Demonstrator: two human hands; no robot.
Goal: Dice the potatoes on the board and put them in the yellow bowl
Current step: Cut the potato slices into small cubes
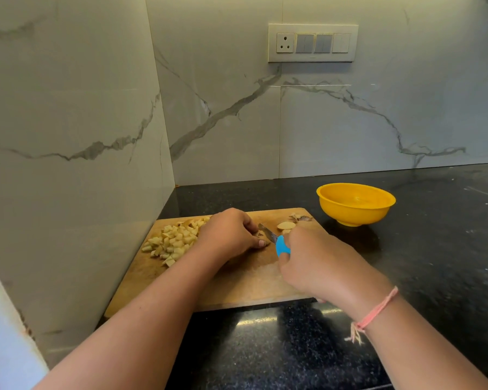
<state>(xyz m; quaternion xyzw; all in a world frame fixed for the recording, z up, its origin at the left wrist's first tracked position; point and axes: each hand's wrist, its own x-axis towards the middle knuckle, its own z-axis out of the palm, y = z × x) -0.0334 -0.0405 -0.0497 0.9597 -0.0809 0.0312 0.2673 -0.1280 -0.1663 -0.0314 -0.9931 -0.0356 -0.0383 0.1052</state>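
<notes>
- Head view shows your left hand curled down over a potato piece, pinning it to the board. Most of that piece is hidden under the fingers.
- Your right hand is wrapped round the blue handle of the knife, with the blade angled toward your left fingertips.
- The diced pile lies on the board's far-left part, just beside your left hand. A loose slice and peel scraps sit near the far-right corner.
- Raw potato is likely firm and light, with wet, slick cut faces. Set the piece flat side down and tuck your fingertips back from the edge.
- The cubes are loose and will probably scatter, so gather them in a cupped hand or on the blade's flat.
- The yellow bowl stands on the counter beyond the board's right corner, apart from it, with nothing showing inside.
- The wall crowds the board's left side, and open room lies to the right, so carry the cubes that way.
</notes>
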